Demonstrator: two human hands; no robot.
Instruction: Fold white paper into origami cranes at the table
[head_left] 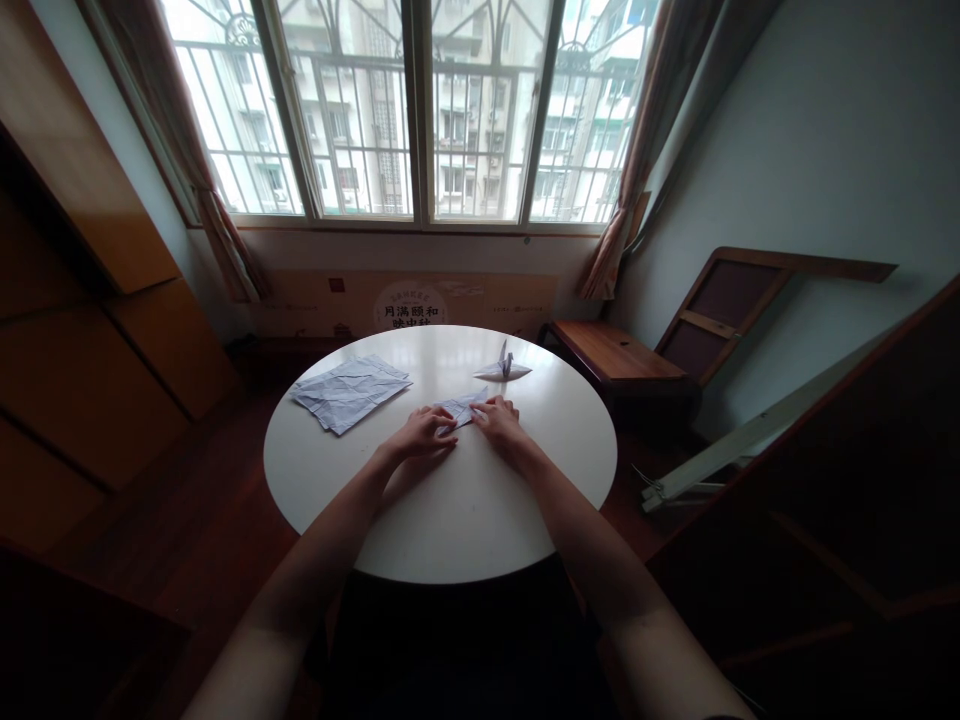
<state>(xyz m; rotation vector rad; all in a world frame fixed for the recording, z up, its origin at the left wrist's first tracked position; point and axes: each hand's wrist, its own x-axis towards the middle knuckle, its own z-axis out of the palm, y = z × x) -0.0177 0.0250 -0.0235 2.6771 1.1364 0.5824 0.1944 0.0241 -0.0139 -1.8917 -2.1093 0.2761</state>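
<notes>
A folded piece of creased grey-blue paper (460, 408) lies near the middle of the round white table (465, 510). My left hand (426, 430) holds its left end, fingers bent and close together. At the opposite end, my right hand (498, 417) grips the paper with curled fingers. Parts of the paper are hidden under the fingertips. Just beyond my right hand stands a folded paper crane (505, 364) with its wings spread. To the left, apart from my hands, rests a loose stack of wrinkled paper sheets (351, 388).
Behind the table, a long printed cardboard panel (300, 295) stands below the barred window (360, 130). A low wooden bench (611, 350) is at the back right, with a wooden framed piece (709, 310) beside it. Wooden cabinets (150, 350) line the left side.
</notes>
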